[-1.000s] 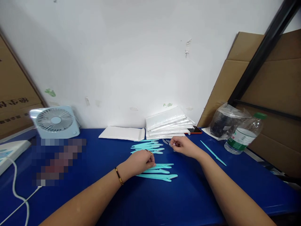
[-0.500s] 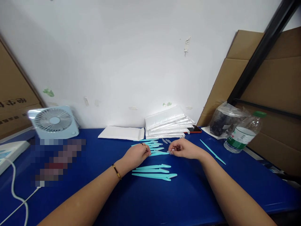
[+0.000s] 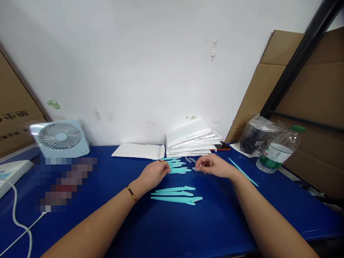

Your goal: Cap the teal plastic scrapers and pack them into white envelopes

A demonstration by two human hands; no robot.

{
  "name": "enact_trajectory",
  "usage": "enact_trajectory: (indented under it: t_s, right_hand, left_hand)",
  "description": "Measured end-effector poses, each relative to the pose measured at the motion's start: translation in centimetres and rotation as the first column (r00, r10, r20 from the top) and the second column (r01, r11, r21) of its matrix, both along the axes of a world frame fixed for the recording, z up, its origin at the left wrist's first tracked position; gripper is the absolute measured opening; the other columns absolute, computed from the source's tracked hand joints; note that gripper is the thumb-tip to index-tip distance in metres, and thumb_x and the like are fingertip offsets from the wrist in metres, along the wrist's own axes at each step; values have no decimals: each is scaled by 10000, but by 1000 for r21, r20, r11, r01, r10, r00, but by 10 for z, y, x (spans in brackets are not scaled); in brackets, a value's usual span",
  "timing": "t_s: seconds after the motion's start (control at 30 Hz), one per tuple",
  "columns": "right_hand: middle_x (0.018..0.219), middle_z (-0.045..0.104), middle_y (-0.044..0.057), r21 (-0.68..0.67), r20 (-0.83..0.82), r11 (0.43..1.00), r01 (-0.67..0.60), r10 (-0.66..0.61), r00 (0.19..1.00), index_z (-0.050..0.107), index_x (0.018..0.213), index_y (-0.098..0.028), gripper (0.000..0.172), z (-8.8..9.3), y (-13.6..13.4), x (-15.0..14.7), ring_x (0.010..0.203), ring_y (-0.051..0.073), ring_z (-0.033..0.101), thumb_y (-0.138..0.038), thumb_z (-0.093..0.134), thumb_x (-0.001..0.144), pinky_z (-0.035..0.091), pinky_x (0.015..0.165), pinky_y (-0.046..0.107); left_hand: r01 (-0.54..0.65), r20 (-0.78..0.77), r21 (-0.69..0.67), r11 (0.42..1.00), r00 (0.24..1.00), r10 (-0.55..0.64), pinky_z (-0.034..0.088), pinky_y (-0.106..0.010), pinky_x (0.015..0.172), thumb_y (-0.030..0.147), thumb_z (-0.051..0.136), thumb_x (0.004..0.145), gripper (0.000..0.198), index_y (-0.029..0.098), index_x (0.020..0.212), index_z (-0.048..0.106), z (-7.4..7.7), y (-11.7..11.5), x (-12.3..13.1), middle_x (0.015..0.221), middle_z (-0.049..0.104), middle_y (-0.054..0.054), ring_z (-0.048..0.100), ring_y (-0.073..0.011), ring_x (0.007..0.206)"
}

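My left hand [image 3: 153, 176] is closed on the handle of a teal eyebrow razor [image 3: 184, 170], whose head points right. A small clear blade cap [image 3: 194, 169] sits between the thumb and fingers of my right hand [image 3: 212, 166], a little to the right of that razor's tip. Beyond my left hand lie several more teal razors [image 3: 176, 161], partly hidden by it. Two loose clear caps [image 3: 188, 159] rest behind my right hand. Nearer me, several teal razors [image 3: 172, 194] lie side by side with their heads to the right.
A single teal stick [image 3: 243, 172] lies to the right, before a water bottle [image 3: 276, 152] and a bagged dark object [image 3: 252, 136]. White padded mailers [image 3: 188, 141] are stacked by the wall, with a phone [image 3: 222, 146] beside them. A fan [image 3: 61, 138] stands at left.
Both hands have moved slightly up and away from me. The cap in my right hand, which was at the razor's tip, now shows a small gap from it.
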State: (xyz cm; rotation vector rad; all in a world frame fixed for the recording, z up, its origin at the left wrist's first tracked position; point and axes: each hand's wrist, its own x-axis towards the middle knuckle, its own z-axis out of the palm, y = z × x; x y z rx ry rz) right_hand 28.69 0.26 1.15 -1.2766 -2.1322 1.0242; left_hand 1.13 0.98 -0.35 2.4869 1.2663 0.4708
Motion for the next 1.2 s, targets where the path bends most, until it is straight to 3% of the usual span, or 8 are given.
enact_trajectory:
  t_s: [0.3, 0.53, 0.73, 0.83, 0.97, 1.1, 1.2]
  right_hand:
    - [644, 571, 4, -48, -84, 997, -56, 52, 995, 627, 802, -147, 223, -7, 0, -12, 544, 100, 497, -361, 605, 743, 383, 509, 209]
    - [635, 565, 3, -18, -59, 1000, -7, 6, 998, 630, 788, -149, 225, -2, -1, -5, 534, 99, 490, -369, 603, 747, 376, 498, 210]
    - [627, 583, 1, 8, -95, 999, -35, 36, 995, 637, 852, -161, 223, -13, 0, -23, 537, 110, 528, -359, 586, 762, 412, 511, 216]
    - [680, 626, 22, 126, -41, 990, 60, -55, 998, 653, 899, -161, 245, -16, 6, -16, 576, 126, 559, -349, 562, 772, 427, 539, 228]
    - [690, 634, 30, 342, 118, 922, 185, -237, 964, 673, 815, -163, 183, -9, 12, 13, 597, 133, 549, -280, 548, 754, 404, 547, 228]
    - [665, 633, 22, 276, 307, 953, 129, -214, 927, 683, 755, -168, 132, -7, 13, 27, 591, 136, 556, -194, 602, 654, 392, 532, 216]
    - [657, 630, 17, 250, 387, 966, 67, -163, 907, 684, 734, -174, 139, -14, 15, 21, 586, 135, 554, -169, 611, 616, 382, 521, 211]
  left_hand:
    - [12, 25, 18, 1000, 1000, -13, 370, -249, 644, 318, 406, 867, 233, 192, 789, 586, -2, 1, 0, 827, 627, -34, 552, -165, 743]
    - [2, 34, -1, 1000, 999, -2, 371, -248, 638, 327, 408, 865, 237, 195, 778, 586, 0, 1, -2, 807, 626, -25, 545, -160, 719]
    - [15, 33, 30, 999, 999, -16, 387, -247, 668, 312, 414, 866, 227, 191, 803, 595, -1, 0, 5, 851, 635, -33, 560, -165, 774]
    - [-40, 11, 67, 997, 999, 40, 393, -256, 687, 311, 422, 863, 225, 196, 827, 612, -1, 2, 6, 870, 639, -32, 565, -166, 780]
    - [-33, 24, 73, 997, 999, 31, 397, -247, 683, 332, 473, 833, 198, 212, 850, 630, 3, -2, 5, 879, 635, -21, 562, -161, 803]
    - [152, -6, -86, 985, 988, -153, 393, -215, 618, 416, 577, 752, 221, 232, 854, 644, 4, -12, 7, 843, 628, 3, 560, -141, 753]
    - [167, -68, -125, 978, 982, -176, 368, -209, 576, 385, 604, 727, 179, 238, 819, 648, 2, -15, 9, 808, 630, 12, 556, -137, 725]
